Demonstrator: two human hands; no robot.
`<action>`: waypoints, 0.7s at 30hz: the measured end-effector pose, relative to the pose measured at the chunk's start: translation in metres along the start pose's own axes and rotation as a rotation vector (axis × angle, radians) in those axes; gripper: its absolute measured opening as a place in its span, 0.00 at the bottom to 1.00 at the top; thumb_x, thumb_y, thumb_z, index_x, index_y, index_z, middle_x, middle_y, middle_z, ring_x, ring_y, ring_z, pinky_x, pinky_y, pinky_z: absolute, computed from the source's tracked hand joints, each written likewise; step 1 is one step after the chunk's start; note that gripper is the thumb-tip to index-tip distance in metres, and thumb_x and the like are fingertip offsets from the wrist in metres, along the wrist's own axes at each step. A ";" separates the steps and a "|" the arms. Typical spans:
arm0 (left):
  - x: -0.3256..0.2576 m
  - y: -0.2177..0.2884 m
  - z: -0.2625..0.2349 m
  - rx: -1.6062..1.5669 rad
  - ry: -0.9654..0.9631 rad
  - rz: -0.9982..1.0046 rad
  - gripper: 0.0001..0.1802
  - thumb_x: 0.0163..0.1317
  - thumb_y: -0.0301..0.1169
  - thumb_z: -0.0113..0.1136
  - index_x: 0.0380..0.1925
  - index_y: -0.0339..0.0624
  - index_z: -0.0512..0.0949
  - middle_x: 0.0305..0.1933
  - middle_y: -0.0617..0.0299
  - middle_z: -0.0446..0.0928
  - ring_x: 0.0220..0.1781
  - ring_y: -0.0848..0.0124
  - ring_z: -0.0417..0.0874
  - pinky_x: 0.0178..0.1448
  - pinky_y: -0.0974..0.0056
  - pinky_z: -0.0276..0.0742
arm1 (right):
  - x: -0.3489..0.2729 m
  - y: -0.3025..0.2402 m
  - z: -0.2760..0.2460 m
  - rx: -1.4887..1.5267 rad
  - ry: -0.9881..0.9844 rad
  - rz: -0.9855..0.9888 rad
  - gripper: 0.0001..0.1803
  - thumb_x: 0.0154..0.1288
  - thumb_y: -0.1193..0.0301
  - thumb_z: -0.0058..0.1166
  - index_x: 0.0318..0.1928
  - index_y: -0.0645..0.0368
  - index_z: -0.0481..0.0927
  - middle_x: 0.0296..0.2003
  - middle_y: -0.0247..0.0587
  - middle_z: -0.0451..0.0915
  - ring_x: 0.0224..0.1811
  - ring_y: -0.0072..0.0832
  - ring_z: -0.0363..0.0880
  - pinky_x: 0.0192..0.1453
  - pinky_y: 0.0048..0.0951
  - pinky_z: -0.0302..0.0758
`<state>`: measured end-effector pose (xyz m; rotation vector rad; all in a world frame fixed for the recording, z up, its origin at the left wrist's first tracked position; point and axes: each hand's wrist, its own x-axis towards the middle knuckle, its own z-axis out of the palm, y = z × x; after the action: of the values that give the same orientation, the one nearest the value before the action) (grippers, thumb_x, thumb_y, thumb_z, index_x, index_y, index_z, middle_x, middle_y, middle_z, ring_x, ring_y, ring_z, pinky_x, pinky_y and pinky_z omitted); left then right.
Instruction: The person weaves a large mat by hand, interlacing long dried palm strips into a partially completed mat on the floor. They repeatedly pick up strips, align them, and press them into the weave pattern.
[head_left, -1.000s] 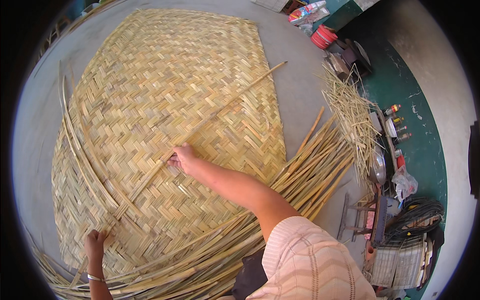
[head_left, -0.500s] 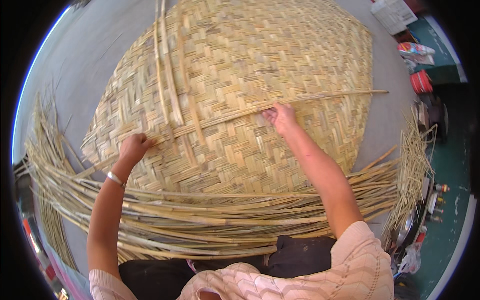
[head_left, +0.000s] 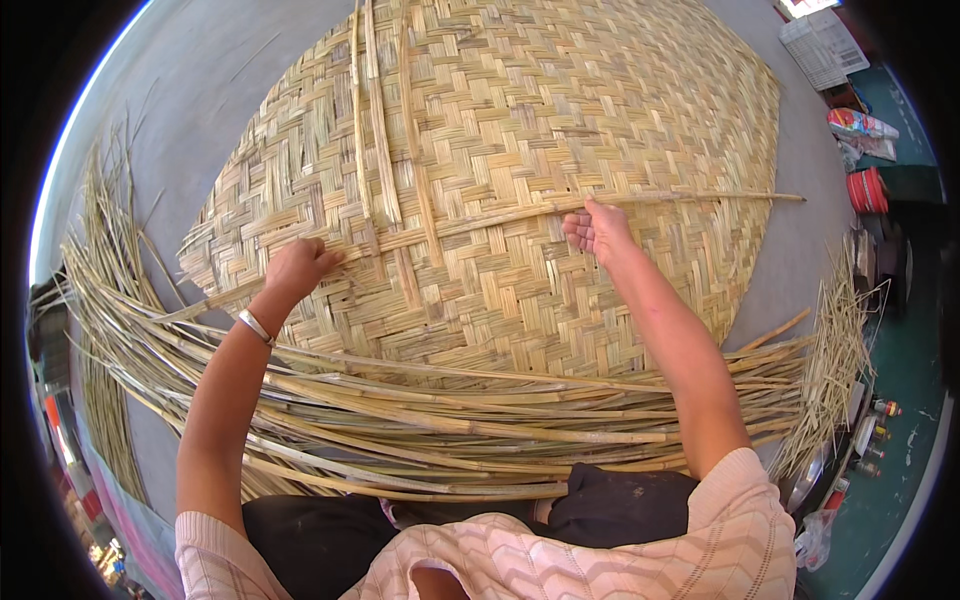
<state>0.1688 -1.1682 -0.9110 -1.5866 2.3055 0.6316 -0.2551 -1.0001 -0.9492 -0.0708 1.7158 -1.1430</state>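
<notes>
A long bamboo strip (head_left: 480, 222) lies crosswise over the woven bamboo mat (head_left: 560, 110) on the grey floor (head_left: 180, 110), the right hand (head_left: 597, 228) pinching it, the left hand (head_left: 296, 268) pressing it flat with fingers spread, loose unwoven strips (head_left: 450, 420) fanning nearby.

- The far end of the woven mat (head_left: 560, 150) runs off the top edge of the picture; its lower border is buried under the loose strips (head_left: 450, 420), so where the weave ends cannot be told
- The fingertips of the left hand (head_left: 298, 268) press into the weave and are hidden; whether they pinch the long strip (head_left: 520, 215) cannot be told
- The right hand (head_left: 597, 228) curls over that strip; its grip is hidden beneath the fingers
- The clutter (head_left: 860, 150) at the right rim is too small and bent to identify; the small bottles (head_left: 878, 408) likewise
- The person's lap is cut off by the bottom edge
</notes>
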 end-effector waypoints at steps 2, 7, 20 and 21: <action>0.001 -0.001 0.001 0.000 -0.006 -0.016 0.26 0.58 0.56 0.59 0.23 0.42 0.79 0.26 0.51 0.80 0.33 0.54 0.81 0.39 0.52 0.74 | -0.015 -0.001 0.006 -0.228 -0.073 0.085 0.15 0.73 0.61 0.44 0.44 0.63 0.69 0.35 0.44 0.81 0.32 0.35 0.82 0.36 0.35 0.82; 0.002 0.001 0.000 0.019 -0.032 -0.028 0.26 0.58 0.56 0.59 0.24 0.42 0.79 0.26 0.51 0.80 0.34 0.55 0.81 0.39 0.52 0.74 | -0.044 0.027 0.057 -1.234 -0.110 -1.190 0.21 0.69 0.60 0.48 0.56 0.59 0.71 0.52 0.42 0.77 0.57 0.39 0.74 0.63 0.41 0.70; -0.032 -0.054 -0.032 0.299 0.093 0.144 0.19 0.50 0.46 0.68 0.31 0.44 0.76 0.34 0.56 0.80 0.44 0.58 0.79 0.54 0.55 0.67 | -0.045 0.050 0.086 -1.893 -0.371 -1.112 0.36 0.73 0.47 0.30 0.73 0.57 0.53 0.75 0.42 0.48 0.78 0.36 0.41 0.79 0.38 0.41; -0.038 -0.068 -0.036 0.338 0.110 0.139 0.17 0.50 0.43 0.67 0.32 0.44 0.76 0.35 0.57 0.80 0.45 0.59 0.79 0.55 0.55 0.66 | -0.045 0.050 0.087 -1.893 -0.369 -1.114 0.36 0.73 0.47 0.30 0.73 0.57 0.53 0.75 0.42 0.47 0.78 0.36 0.42 0.79 0.38 0.41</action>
<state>0.2464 -1.1754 -0.8761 -1.3431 2.4581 0.1708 -0.1456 -1.0054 -0.9551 -2.3567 1.7416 0.3211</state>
